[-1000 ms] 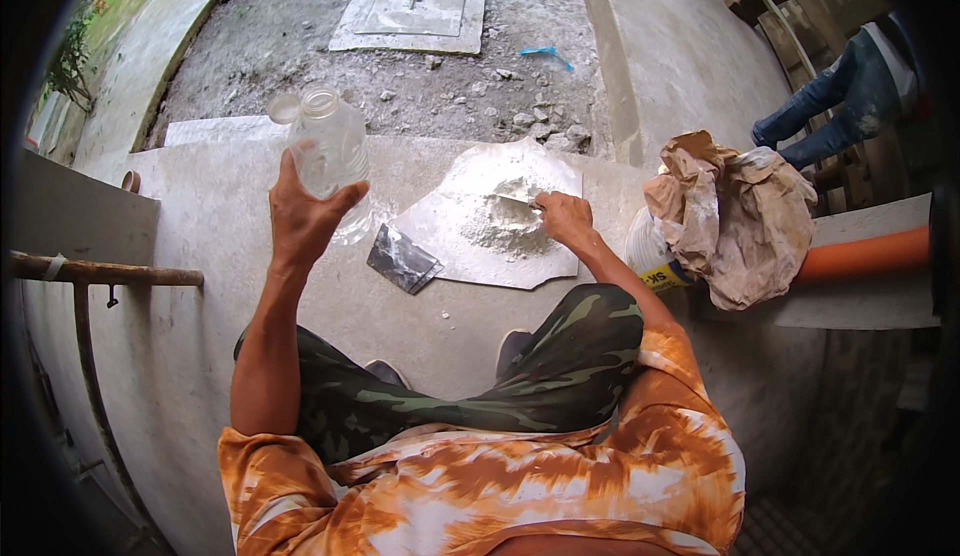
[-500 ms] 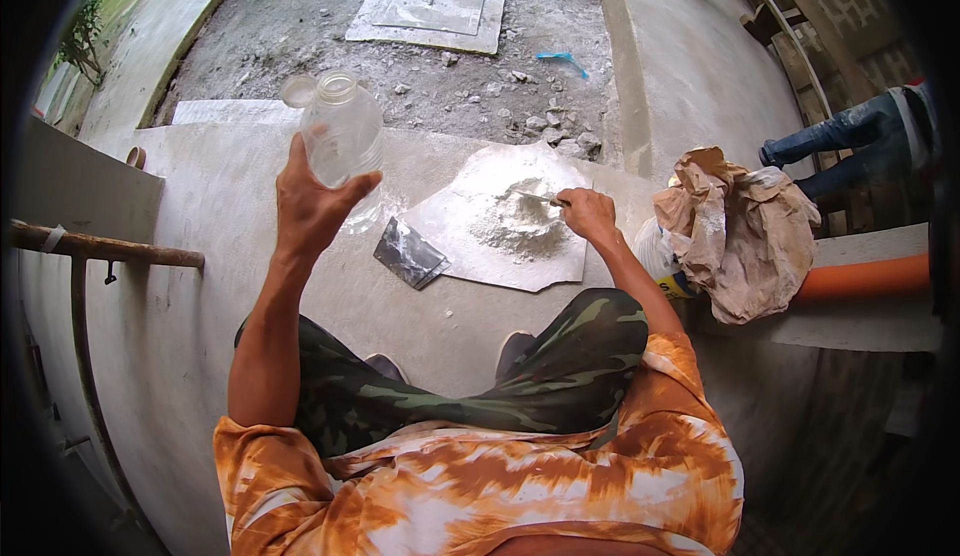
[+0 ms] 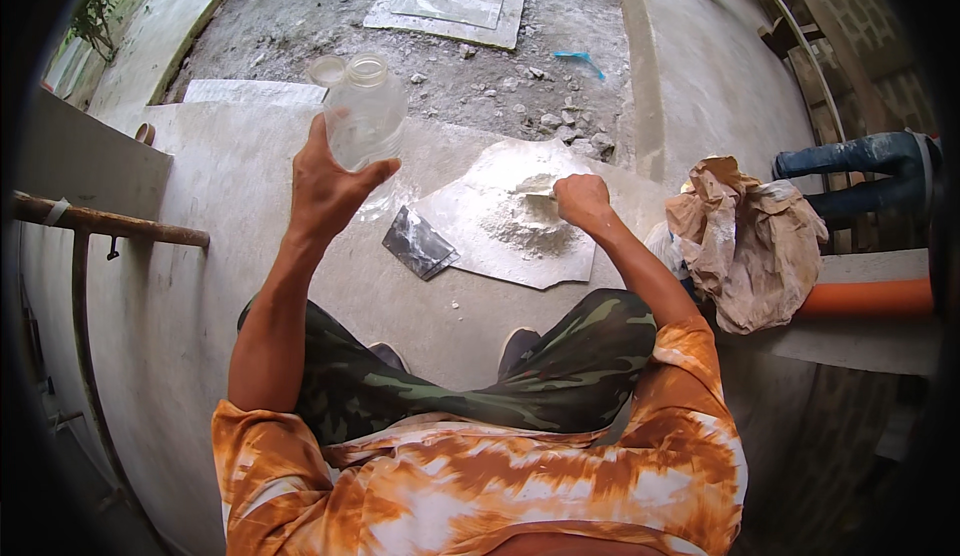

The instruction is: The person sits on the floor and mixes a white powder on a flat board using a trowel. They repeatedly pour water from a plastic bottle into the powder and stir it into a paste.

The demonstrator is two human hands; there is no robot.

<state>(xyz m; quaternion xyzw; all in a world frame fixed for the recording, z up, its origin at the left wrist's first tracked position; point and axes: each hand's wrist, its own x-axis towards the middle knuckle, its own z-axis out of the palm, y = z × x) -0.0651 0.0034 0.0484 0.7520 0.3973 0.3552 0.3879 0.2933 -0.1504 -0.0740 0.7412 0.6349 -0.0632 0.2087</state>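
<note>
In my left hand (image 3: pixel 338 178) is a clear plastic jar (image 3: pixel 368 121), held raised with its mouth uncovered and thumb and fingers around its lower part. A round clear lid (image 3: pixel 326 71) shows beside the jar's neck; whether it is attached cannot be told. My right hand (image 3: pixel 583 201) is closed on a small scooping tool (image 3: pixel 540 186), its end coated in white powder. It sits over a heap of white powder (image 3: pixel 520 221) on a pale flat board (image 3: pixel 570 272). A dark square plate (image 3: pixel 420 244) smeared white lies by the board's left edge.
A crumpled brown paper bag (image 3: pixel 745 246) stands right of my knee, by an orange pipe (image 3: pixel 870 299). A wooden pole (image 3: pixel 130 226) juts in from the left. Beyond the concrete lie rubble (image 3: pixel 575 131) and a concrete cover (image 3: pixel 450 1). Another person's jeans-clad legs (image 3: pixel 860 176) show far right.
The view has shifted slightly. The jar in my left hand stays raised. My right hand has turned, and the tool's end now lifts some powder at the heap's top.
</note>
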